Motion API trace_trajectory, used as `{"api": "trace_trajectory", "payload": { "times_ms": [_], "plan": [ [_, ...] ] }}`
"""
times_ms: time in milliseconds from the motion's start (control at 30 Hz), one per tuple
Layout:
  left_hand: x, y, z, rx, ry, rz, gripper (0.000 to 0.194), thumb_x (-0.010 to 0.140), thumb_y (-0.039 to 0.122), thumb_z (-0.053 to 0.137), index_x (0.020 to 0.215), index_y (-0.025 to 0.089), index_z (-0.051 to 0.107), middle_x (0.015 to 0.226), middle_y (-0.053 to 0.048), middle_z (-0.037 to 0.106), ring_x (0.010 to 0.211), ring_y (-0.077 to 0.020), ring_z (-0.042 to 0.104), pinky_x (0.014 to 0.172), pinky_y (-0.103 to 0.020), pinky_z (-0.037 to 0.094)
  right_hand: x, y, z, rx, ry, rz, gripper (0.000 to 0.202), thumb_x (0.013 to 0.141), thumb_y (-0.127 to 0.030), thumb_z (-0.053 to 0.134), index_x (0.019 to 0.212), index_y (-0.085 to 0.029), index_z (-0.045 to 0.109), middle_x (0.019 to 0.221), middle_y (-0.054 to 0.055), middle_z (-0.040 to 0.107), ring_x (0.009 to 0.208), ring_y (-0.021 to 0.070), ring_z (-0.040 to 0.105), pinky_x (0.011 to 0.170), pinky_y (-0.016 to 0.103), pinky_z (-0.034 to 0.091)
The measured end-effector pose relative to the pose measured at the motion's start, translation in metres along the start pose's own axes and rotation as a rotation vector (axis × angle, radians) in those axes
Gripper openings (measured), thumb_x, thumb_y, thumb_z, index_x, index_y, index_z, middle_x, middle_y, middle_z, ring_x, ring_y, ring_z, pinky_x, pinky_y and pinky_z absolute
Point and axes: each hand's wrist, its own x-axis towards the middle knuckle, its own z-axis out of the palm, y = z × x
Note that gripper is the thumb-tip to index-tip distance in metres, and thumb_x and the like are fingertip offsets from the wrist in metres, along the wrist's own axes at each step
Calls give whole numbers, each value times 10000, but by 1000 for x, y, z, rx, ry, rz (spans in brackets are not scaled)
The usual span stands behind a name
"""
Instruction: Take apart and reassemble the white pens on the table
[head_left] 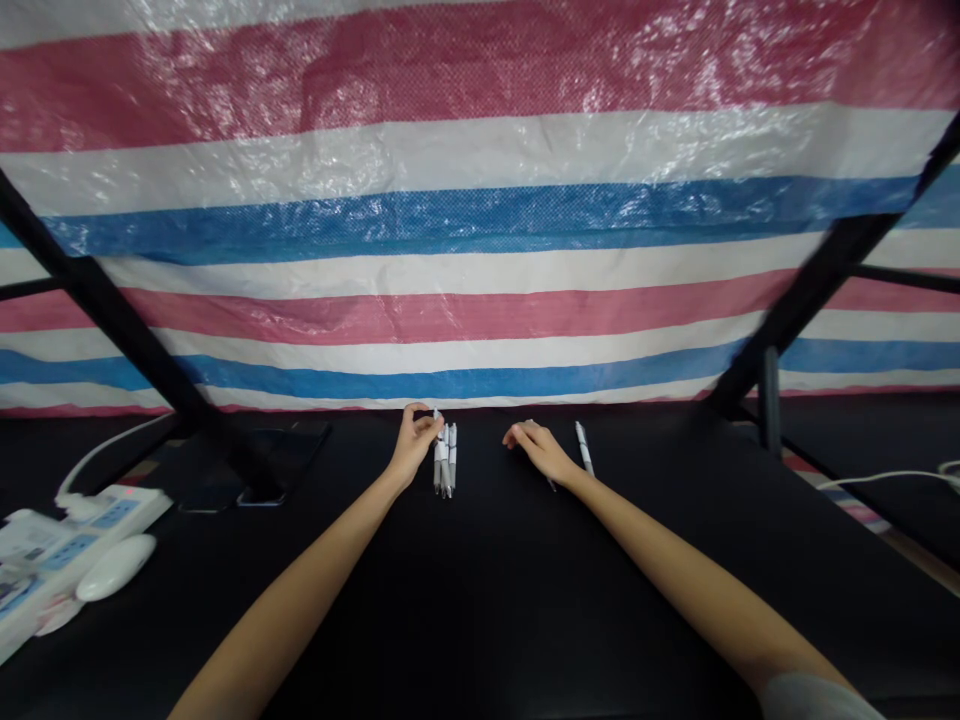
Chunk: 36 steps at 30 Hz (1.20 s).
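Several white-and-grey pens (451, 460) lie side by side in a bunch on the black tabletop, tips toward me. At their left is my left hand (411, 442), its thumb and forefinger closed at the upper end of one pen (437, 466). My right hand (538, 450) is to the right of the bunch, with curled fingers over another pen (553, 485). Only the two ends of that pen show; the hand hides its middle. One more white-and-grey pen (583, 447) lies alone, just beyond my right wrist.
A white power strip (82, 545) with plugs and a white rounded device (118, 567) sits at the left. Dark flat glossy objects (289, 450) lie near the left black frame post (150, 340). Another post (810, 290) slants at the right. Striped plastic sheeting (480, 310) hangs behind.
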Motion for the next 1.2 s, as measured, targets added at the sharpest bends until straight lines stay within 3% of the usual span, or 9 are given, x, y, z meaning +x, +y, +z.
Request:
{"api": "trace_trajectory", "payload": {
  "times_ms": [133, 467, 667, 833, 967, 1067, 1200],
  "plan": [
    [1, -4, 1, 150, -43, 90, 292, 698, 348, 681, 841, 197, 476, 652, 31, 564, 646, -116, 549, 636, -227, 390, 0, 0, 0, -1, -3, -6, 584, 907, -575, 229, 751, -180, 629, 734, 58, 642, 746, 190, 583, 770, 333, 416],
    [0, -9, -1, 661, -199, 266, 296, 717, 284, 659, 1008, 229, 639, 875, -50, 627, 848, -214, 528, 835, -357, 373, 0, -3, -1, 1, -8, -7, 564, 912, -559, 239, 745, -183, 624, 738, 59, 646, 750, 193, 586, 766, 335, 421],
    [-3, -11, 0, 1013, -226, 368, 197, 795, 337, 573, 931, 256, 690, 1009, -62, 598, 968, -246, 474, 902, -399, 320, 0, -4, -1, 4, -8, -2, 564, 906, -568, 243, 737, -188, 622, 736, 57, 646, 748, 196, 588, 762, 339, 421],
    [-4, -12, 0, 1062, -262, 374, 251, 830, 286, 518, 1038, 272, 659, 1078, -61, 567, 1014, -247, 444, 920, -418, 311, -1, -4, -1, -22, -1, -12, 554, 919, -542, 233, 740, -186, 617, 742, 55, 643, 755, 191, 583, 765, 333, 417],
    [-4, -12, 0, 1096, -299, 367, 239, 840, 261, 497, 994, 277, 679, 1091, -58, 563, 1038, -256, 431, 929, -441, 297, 2, -9, -7, -121, 28, -50, 537, 936, -498, 218, 738, -184, 606, 757, 62, 643, 785, 195, 571, 752, 320, 410],
    [-4, -12, 0, 1077, -293, 365, 226, 831, 263, 513, 976, 274, 685, 1078, -59, 568, 1029, -256, 432, 926, -441, 297, 5, -17, -21, -297, -10, -81, 456, 926, -477, 298, 765, -190, 613, 792, 64, 648, 785, 200, 571, 714, 306, 400],
    [-4, -12, 0, 1062, -293, 353, 212, 822, 276, 530, 970, 277, 681, 1074, -50, 567, 1026, -252, 435, 925, -437, 297, 8, -24, -48, -502, -150, 72, 377, 863, -499, 443, 707, -205, 619, 681, 46, 640, 628, 187, 576, 561, 272, 354]
  ]
}}
